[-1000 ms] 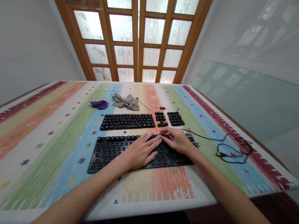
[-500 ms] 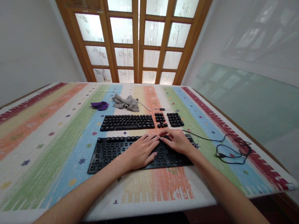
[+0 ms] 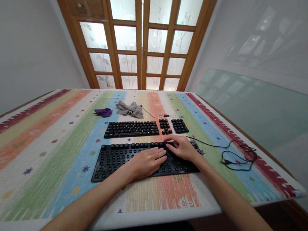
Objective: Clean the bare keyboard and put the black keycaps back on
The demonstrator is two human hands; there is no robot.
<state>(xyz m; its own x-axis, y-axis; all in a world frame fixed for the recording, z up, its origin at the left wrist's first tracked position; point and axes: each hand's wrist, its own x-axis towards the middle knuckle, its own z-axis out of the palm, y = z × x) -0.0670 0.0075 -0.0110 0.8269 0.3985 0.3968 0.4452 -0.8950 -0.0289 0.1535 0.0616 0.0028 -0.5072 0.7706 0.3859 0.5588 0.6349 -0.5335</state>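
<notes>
A black keyboard (image 3: 113,162) lies flat at the front of the table, most of its switches bare. Keycaps (image 3: 127,146) sit along part of its top row. My left hand (image 3: 147,162) rests palm down over the keyboard's middle, fingers stretched out. At the top row, my right hand (image 3: 182,147) has its thumb and index finger curled together around a small keycap, mostly hidden by the fingertips. Behind the keyboard, loose black keycaps (image 3: 132,128) are laid out in a large block. Smaller groups of keycaps, a navigation group (image 3: 164,125) and a number-pad group (image 3: 179,126), lie right of it.
A black cable (image 3: 239,163) runs from the keyboard and coils at the right. Farther back lie a grey cloth (image 3: 129,109), a purple strap-like item (image 3: 103,112), a thin stick-like tool (image 3: 148,111) and a small black-handled tool (image 3: 166,115). A striped cloth (image 3: 61,151) covers the table.
My left hand has drawn slightly back from the top row, its fingertips now apart from the right hand's. My right hand stays at the top row. The view has tilted slightly upward.
</notes>
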